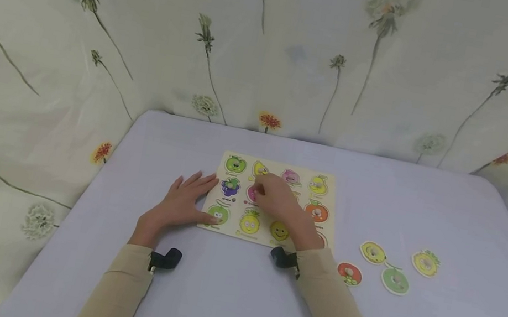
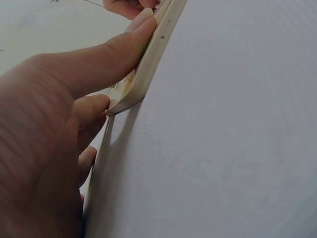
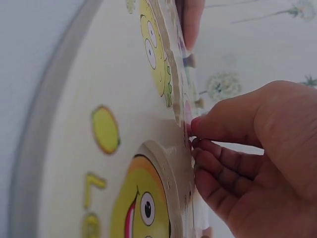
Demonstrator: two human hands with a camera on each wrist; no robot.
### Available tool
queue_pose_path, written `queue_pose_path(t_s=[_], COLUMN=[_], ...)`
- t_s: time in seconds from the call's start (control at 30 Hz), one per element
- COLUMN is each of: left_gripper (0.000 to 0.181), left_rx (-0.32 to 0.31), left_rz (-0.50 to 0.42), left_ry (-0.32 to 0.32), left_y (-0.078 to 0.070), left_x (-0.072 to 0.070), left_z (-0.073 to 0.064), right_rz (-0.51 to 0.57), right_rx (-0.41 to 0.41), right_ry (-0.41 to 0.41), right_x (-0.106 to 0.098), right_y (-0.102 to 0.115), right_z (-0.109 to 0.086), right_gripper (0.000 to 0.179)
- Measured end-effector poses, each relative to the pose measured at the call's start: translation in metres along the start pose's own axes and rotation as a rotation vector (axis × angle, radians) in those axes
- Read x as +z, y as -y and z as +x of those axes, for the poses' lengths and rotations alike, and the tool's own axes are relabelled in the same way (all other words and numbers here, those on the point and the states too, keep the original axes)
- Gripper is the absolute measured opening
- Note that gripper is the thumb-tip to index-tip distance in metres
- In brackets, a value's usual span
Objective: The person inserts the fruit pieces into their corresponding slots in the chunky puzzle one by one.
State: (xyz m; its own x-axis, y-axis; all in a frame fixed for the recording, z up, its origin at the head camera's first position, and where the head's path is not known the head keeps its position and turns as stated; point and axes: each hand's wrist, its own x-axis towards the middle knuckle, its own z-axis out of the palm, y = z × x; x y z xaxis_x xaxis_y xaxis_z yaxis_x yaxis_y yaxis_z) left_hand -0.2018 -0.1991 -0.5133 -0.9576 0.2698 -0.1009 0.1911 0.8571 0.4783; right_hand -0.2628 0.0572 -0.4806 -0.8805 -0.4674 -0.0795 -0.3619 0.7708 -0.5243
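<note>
Cream wooden puzzle board (image 1: 231, 226), rectangular and thick-edged with rounded corners, flat on the pale lavender cloth-covered table (image 1: 210, 297). Cartoon fruits on it in rows: glossy green apple (image 1: 235, 165) at the top left corner, purple grape cluster (image 1: 230, 189) with green top below, printed labels underneath. Lower row: round green melon face (image 1: 219, 210), yellow pineapple face (image 1: 250, 223), smiling yellow lemon-like face (image 1: 279, 231); from the right wrist, the last two sit sunk inside cut rims. Right hand (image 1: 277, 199) over the middle row, thumb and fingertips together, pinching at a rounded pink fruit piece (image 1: 251, 194), second from left, mostly covered by the fingers; its exact outline cannot be told. Left hand (image 1: 181, 203) spread, fingers extended against the board's left edge, thumb laid on the melon's corner. Loose at right, well apart from the board: yellow oval piece (image 1: 373, 252), green round piece (image 1: 395, 281) with curled stalk, yellow green-crowned piece (image 1: 425, 263), red round piece (image 1: 349, 274) with green leaves beside the right sleeve.
</note>
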Motion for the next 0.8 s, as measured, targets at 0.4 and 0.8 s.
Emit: queue_pose_path(t_s=[0.4,0.8], left_gripper=[0.106,0.106], left_rx=[0.012,0.027], left_rz=[-0.010,0.004], left_ry=[-0.014,-0.003], left_y=[0.004,-0.001], left_x=[0.003,0.000], left_z=[-0.004,-0.003], right_rz=[-0.060,-0.081], right_rx=[-0.028,-0.029], right_ry=[-0.026,-0.031], right_x=[0.002,0.002], right_y=[0.010,-0.001], right_z=[-0.017,-0.024], right_gripper=[0.028,0.028])
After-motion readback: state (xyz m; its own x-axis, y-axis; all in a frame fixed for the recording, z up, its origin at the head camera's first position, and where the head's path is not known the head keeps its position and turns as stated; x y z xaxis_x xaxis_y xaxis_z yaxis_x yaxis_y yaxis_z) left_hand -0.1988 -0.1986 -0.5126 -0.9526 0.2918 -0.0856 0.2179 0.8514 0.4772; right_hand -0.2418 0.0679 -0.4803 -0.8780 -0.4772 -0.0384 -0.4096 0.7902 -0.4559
